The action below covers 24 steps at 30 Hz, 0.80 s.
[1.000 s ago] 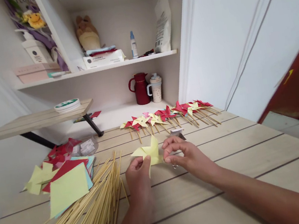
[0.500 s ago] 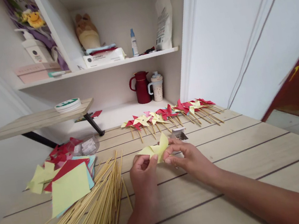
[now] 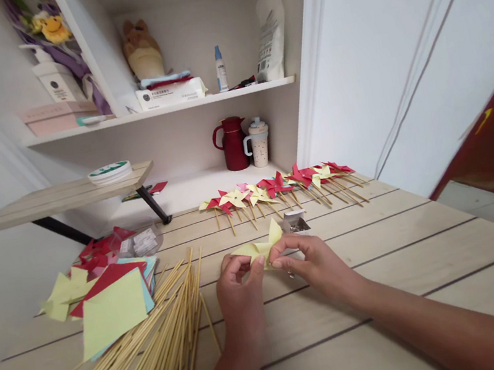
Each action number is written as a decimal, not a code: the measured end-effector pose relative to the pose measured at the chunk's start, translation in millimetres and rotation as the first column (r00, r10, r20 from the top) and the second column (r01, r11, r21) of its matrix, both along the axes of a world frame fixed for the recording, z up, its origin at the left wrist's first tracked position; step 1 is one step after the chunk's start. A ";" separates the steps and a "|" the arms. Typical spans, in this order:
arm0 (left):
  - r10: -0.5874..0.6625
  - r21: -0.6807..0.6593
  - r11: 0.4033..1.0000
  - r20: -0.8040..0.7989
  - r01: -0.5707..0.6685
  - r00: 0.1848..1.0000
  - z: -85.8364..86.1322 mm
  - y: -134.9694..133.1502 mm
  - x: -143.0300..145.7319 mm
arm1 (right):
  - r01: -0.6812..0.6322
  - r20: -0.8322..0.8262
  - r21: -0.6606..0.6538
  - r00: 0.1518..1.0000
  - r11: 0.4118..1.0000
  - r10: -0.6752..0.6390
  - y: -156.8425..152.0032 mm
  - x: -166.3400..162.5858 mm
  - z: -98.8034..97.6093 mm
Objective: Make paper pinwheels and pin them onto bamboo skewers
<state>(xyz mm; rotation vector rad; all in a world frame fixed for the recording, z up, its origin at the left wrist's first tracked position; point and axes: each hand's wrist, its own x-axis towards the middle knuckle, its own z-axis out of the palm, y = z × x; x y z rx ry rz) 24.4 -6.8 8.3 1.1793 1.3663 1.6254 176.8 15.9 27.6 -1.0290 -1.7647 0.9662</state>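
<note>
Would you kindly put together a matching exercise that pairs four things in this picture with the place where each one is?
Things:
1. yellow pinwheel
2. wooden sticks
3. red jug
4. finished pinwheels

Places:
a. in a row along the far edge of the table
b. pinched between the left hand and the right hand
c. on the white ledge beside a speckled cup
d. heaped on the table, left of the left hand

Pairs: 1-b, 2-d, 3-c, 4-a
</note>
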 end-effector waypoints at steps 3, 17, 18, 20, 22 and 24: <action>0.009 0.004 1.000 -0.018 -0.009 1.000 2.2 -0.9 0.1 | 0.011 0.029 0.050 1.000 0.999 -0.012 -0.7 -0.8 0.7; 0.028 -0.072 0.997 -0.111 -0.036 0.993 6.0 -4.9 0.2 | 0.017 0.029 0.083 0.999 0.996 -0.020 -3.1 -2.7 2.5; 0.019 -0.081 0.996 -0.112 -0.028 0.994 6.2 -4.6 0.0 | 0.020 0.034 0.092 0.999 0.996 -0.023 -3.2 -2.5 2.0; -0.003 -0.096 0.995 -0.101 -0.007 0.995 6.2 -3.8 -0.5 | 0.027 0.039 0.112 0.999 0.993 -0.032 -3.4 -2.1 1.2; -0.021 -0.104 0.994 -0.067 0.014 0.998 4.8 -3.0 -0.9 | 0.031 0.036 0.122 0.999 0.992 -0.036 -3.5 -1.8 0.8; -0.034 -0.104 0.994 -0.026 0.031 0.999 2.1 -2.3 -1.5 | 0.030 0.030 0.125 0.999 0.992 -0.034 -3.5 -1.8 1.0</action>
